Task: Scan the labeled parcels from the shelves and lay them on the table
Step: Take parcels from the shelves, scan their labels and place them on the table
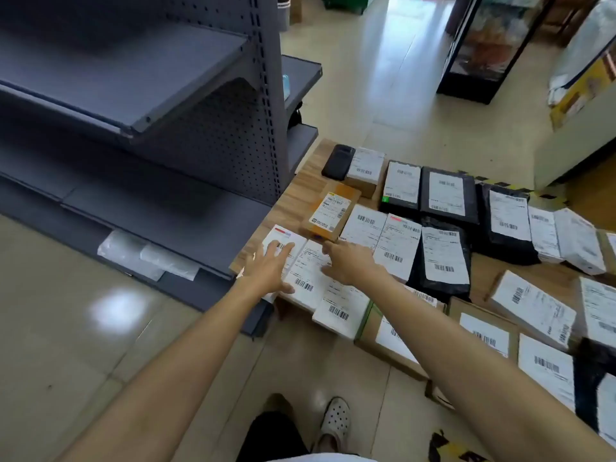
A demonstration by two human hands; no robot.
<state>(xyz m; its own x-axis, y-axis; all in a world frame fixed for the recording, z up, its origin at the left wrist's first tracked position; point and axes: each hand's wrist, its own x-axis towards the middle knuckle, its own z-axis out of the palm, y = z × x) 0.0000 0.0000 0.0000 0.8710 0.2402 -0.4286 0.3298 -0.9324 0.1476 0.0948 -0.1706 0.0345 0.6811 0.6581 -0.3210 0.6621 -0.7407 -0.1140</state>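
White-labelled parcels (305, 281) lie at the worktop's (296, 191) near corner. The left hand (270, 266) is spread flat on one and the right hand (348, 263) rests loose-fingered beside it, neither gripping. They look light, stiff and slick, so lift them by the edges.

Glossy beige tiled floor (383, 105) reflects light; grey metal shelving (133, 95) stands at ten o'clock, a glass-fronted cabinet (483, 45) at one o'clock.

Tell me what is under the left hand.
The left hand is spread over a white parcel with a red stripe, at the table corner. Its fingers cover part of the barcode, and the parcel's near end is hidden beneath the palm.
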